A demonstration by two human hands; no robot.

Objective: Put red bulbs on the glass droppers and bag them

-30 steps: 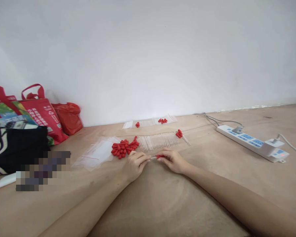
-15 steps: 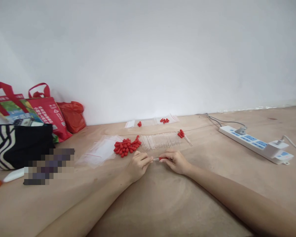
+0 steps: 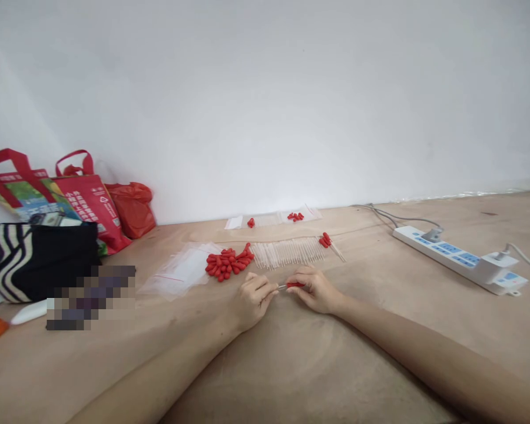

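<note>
Head view: both hands meet at the middle of the frame, above the bare surface (image 3: 265,371).
Left hand (image 3: 254,300): fingers clamped on one end of a thin rod (image 3: 282,287).
Right hand (image 3: 317,291): fingers clamped around a red piece (image 3: 294,285), which is partly covered by them.
Rod and red piece: in line between the hands, center of the frame; the depth of any insertion cannot be told.
Red pile (image 3: 226,263): left of center, near the left hand's knuckles.
Rod row (image 3: 287,253): center, just beyond both hands; a few red pieces (image 3: 324,239) lie at its right end.
Plastic bags (image 3: 179,274): flat, left of the red pile.
Rod hazard: the short exposed span may bend or snap if the hands push out of line.
Grip hazard: the red piece may slip or twist if the right fingers pinch too lightly.
Clearance hazard: a forward sweep of either hand may scatter the red pile or disorder the rod row, since both lie near.
</note>
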